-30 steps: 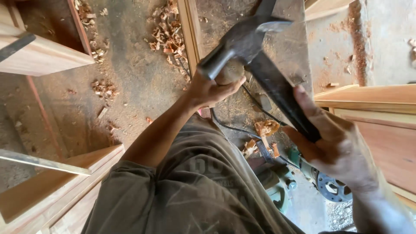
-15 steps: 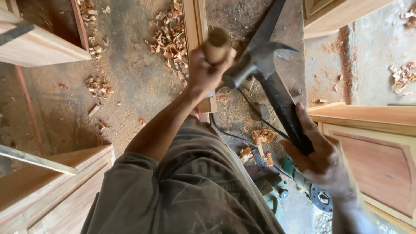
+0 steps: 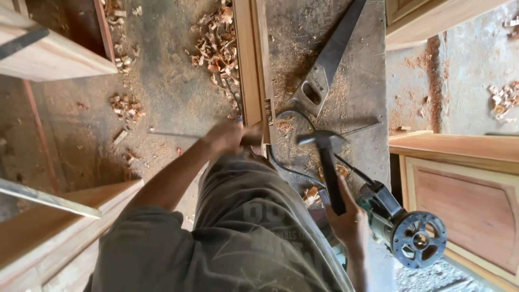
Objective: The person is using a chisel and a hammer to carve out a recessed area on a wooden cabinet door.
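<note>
Nearest the camera, the person's olive-grey cloth garment (image 3: 238, 238) fills the lower centre of the view. The right hand (image 3: 348, 224) is wrapped closed around the lower handle of the black-handled steel claw hammer (image 3: 327, 162), which stands nearly upright with its head above the bench surface, well clear of the wood. Just beside that hand lies the green-bodied power tool with a round metal base (image 3: 403, 224), its black cable (image 3: 286, 167) curving toward the strip.

The left hand (image 3: 230, 135) is motion-blurred; it rests at the near end of the long pale wooden strip (image 3: 253, 59), and whether its fingers are spread or pinching cannot be told. The strip runs away from the person along the grey dusty workbench top (image 3: 173, 81).

Farther out, a grey-handled hand saw (image 3: 327, 65) lies right of the strip. Curled wood shavings (image 3: 213, 48) lie left of it.

At the edges stand open pale wooden cabinet frames (image 3: 54, 57); their interiors show no contents. A panelled wooden door (image 3: 465, 200) stands at right.
</note>
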